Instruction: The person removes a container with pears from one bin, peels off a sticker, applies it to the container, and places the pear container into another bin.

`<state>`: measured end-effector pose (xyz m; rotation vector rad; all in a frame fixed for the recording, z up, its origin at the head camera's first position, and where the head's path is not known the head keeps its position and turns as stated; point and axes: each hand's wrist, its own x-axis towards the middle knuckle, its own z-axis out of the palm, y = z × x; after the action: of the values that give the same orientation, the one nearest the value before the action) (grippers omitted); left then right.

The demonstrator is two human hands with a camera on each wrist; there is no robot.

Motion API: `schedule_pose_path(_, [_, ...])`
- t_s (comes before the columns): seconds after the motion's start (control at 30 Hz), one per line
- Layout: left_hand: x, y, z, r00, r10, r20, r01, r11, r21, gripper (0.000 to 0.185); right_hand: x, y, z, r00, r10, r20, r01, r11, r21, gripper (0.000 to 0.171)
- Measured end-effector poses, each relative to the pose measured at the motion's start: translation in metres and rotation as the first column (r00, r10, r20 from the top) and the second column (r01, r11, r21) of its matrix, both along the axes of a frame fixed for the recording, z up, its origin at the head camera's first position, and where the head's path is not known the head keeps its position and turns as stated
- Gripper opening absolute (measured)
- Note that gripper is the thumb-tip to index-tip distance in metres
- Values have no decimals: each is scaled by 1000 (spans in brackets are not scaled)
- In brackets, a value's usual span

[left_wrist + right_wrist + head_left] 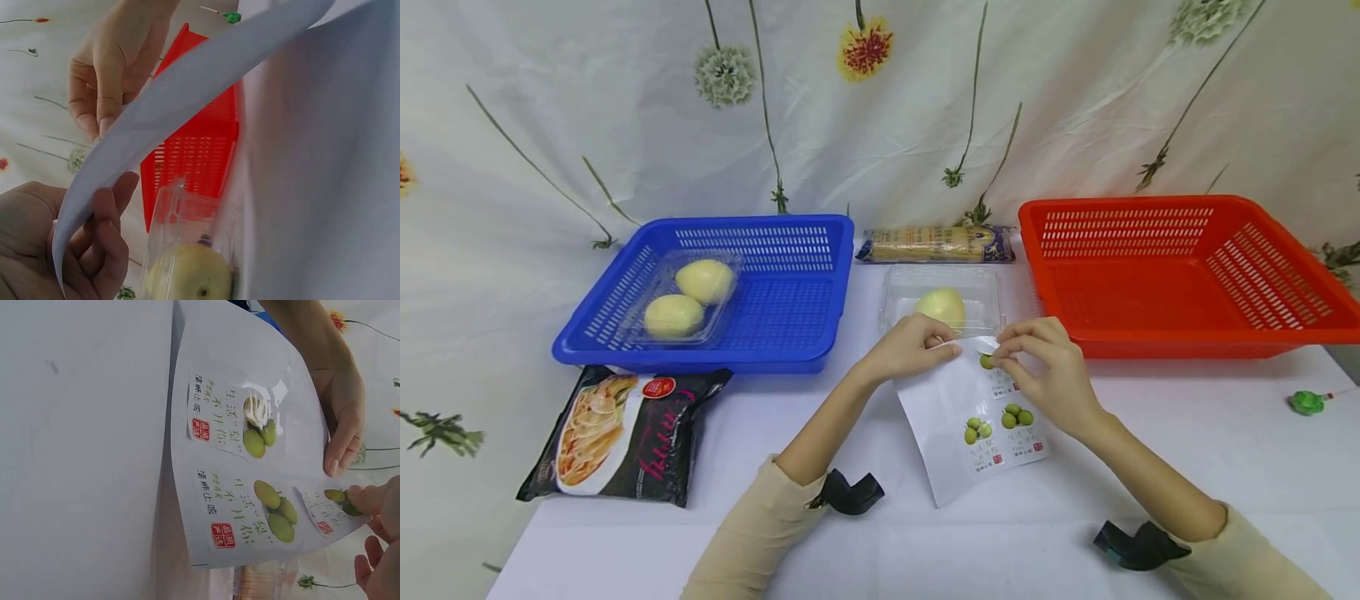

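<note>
A white sticker sheet (958,417) printed with green pear labels lies tilted on the table in front of me. My left hand (943,346) pinches its far left edge, thumb above and fingers curled beneath (100,244). My right hand (1000,354) pinches one pear sticker (987,361) at the sheet's far edge; the right wrist view shows that sticker (331,509) under my fingertips (369,499). Just behind the hands stands a clear plastic box (985,287) holding one yellow pear (942,305), seen close up in the left wrist view as pear (190,275).
A blue basket (790,333) at the left holds a clear box with two pears (688,296). A red basket (1180,275) stands at the right. A black noodle packet (625,433), a pasta pack (936,244) at the back and a green lollipop (1307,402) lie on the white table.
</note>
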<state>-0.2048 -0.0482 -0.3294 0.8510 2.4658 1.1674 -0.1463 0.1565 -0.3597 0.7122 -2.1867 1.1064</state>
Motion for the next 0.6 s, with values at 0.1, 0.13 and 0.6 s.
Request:
schedule_pose_path(0.1, [0,1,-2,999,33,16,-33,999,6,20,2,-2,0,992,13,-124,-5,998,62,24])
schedule_pose_path(0.13, [0,1,-2,999,39,18,-39,999,8,20,3,-3,0,988,20,-156,-7,997,79,24])
schedule_pose_path(0.6, [-1,-11,-12,1000,-11,14,12,996,-93,16,13,6,11,950,281,134,-278,960,-41,28])
